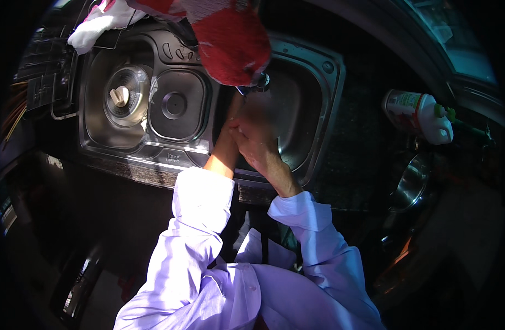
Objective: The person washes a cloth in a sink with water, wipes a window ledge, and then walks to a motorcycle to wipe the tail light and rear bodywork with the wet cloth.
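My left forearm [221,154] reaches over the right basin [304,111] of a steel sink. Its hand [236,108] is mostly hidden beneath a chrome faucet spout [262,82] and behind my right hand. My right hand [258,150] bends inward over the same basin, its thumb side against my left wrist. A blurred patch covers its fingers, so their pose does not show. Above both hands, red and white fabric [236,45] hangs over the faucet. I see no object held in either hand.
A round clear lid-like part with a beige knob [119,96] lies in the left basin [96,119], beside a smaller middle basin [161,117]. A wire rack [64,115] stands at left. On the right are a white jug with green cap [432,119] and a steel pot [412,181].
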`<state>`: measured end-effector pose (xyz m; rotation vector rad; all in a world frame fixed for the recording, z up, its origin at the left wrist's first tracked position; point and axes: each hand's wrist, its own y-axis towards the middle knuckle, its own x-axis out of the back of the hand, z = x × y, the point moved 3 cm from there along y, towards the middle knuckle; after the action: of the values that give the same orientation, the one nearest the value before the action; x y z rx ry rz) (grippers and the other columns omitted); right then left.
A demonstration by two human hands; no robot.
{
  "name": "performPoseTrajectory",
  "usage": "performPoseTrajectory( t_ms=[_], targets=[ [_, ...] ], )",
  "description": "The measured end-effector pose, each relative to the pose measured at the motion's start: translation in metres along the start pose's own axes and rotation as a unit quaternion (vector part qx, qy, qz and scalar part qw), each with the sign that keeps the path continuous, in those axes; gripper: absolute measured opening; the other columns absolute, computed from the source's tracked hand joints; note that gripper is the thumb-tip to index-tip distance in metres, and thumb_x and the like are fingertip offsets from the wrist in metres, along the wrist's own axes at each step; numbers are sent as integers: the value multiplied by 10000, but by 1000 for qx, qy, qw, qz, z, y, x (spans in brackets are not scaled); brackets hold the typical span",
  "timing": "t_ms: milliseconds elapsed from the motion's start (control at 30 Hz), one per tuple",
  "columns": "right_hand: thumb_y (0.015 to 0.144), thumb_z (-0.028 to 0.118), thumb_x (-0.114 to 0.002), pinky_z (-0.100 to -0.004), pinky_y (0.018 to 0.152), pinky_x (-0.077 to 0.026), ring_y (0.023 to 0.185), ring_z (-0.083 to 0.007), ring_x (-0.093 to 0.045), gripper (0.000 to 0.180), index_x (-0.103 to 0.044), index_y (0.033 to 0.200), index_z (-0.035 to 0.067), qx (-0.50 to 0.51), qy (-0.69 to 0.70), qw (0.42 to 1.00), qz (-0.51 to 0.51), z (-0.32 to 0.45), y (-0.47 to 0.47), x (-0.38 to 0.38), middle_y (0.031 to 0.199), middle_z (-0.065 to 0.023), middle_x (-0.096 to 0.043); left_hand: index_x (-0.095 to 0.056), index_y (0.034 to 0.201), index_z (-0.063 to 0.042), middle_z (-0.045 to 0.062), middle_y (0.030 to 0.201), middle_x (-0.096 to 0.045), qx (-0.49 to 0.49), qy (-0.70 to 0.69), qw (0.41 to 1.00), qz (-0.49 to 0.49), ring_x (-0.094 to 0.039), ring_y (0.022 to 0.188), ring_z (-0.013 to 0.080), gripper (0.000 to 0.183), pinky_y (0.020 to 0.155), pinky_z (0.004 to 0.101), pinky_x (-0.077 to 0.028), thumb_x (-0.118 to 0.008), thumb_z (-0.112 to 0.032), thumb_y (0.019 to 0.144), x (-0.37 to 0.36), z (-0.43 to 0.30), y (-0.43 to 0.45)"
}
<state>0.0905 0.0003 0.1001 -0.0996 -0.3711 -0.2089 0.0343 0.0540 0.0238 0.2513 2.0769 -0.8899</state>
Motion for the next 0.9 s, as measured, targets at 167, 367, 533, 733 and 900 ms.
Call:
performPoseTrajectory(
  t_ms=[167, 367, 533, 733, 900],
  targets=[
    [822, 156, -752, -389, 698, -556, 799, -323, -689, 170, -709, 956, 62, 38, -121, 977, -172, -43, 23, 12, 869, -138, -655, -635, 1042, -82, 52, 1018, -657, 50, 68, 986, -143, -635, 881, 186, 279, 778, 330, -530, -578, -350, 987, -29, 19, 2],
    [816, 154, -769, -337, 685, -556, 726, -205, -688, 361, -633, 1115, 4, -229, 146, 962, -4, -44, 49, 66, 835, -150, -681, -636, 1048, -58, 79, 1009, -653, 36, 139, 973, -181, -650, 857, 192, 202, 751, 335, -546, -557, -233, 988, -24, -31, -3],
    [824, 83, -714, -302, 688, -544, 750, -154, -668, 235, -671, 1037, -3, -133, 125, 983, 8, -15, 84, 85, 854, -101, -704, -613, 1117, -59, 91, 980, -652, 37, 179, 974, -134, -653, 852, 190, 192, 751, 355, -555, -583, -129, 941, -25, -31, 2],
    [763, -62, -564, -366, 738, -547, 874, -284, -701, 266, -669, 993, 19, 231, -160, 956, 89, 51, 194, 119, 915, -143, -694, -681, 1025, -23, 75, 947, -693, -65, -4, 986, -152, -663, 828, 180, 183, 688, 343, -530, -690, -124, 873, -28, -36, 53],
    [822, 39, -615, -428, 855, -542, 985, -323, -664, 195, -692, 1000, 58, 249, -477, 840, 63, -8, 188, 195, 1021, -130, -700, -696, 971, -4, 106, 887, -707, -38, 207, 976, -54, -678, 804, 197, 197, 678, 362, -520, -706, -162, 853, -41, 3, 67]
  ],
)
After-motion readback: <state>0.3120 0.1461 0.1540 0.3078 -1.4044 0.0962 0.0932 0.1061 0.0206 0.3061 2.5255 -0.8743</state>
